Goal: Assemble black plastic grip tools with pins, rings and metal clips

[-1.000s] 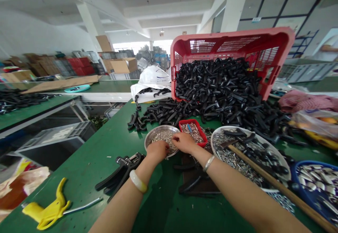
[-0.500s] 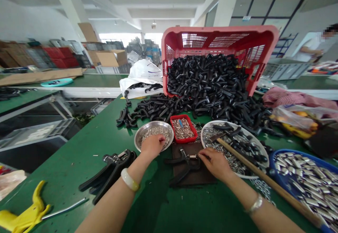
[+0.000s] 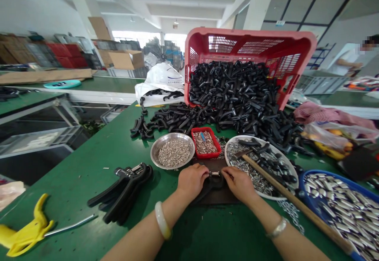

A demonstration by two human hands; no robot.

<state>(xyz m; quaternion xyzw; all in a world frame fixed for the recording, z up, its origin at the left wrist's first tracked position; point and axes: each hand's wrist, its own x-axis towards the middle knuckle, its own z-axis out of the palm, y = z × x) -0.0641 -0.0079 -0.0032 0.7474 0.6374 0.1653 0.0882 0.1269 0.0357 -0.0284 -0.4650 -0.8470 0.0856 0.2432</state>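
Observation:
On a dark brown pad lies a black clamp with a small coil spring across its upper part. My left hand is at the clamp's left end, fingertips pinched; whatever is in them is too small or hidden to make out. From the other side, my right hand pinches the clamp at the spring's right end. My left hand and wrist cover much of the clamp's handles. Just behind are a metal bowl of tiny metal parts and a red tray of small pins.
A hammer lies across a white basin of black and metal parts. To its right is a blue basin of metal sleeves. Assembled clamps and a yellow air gun lie left. Behind, a red crate spills black parts.
My left hand has left the metal bowl and moved right and toward me to the clamp. My right hand stays at the spring's right end.

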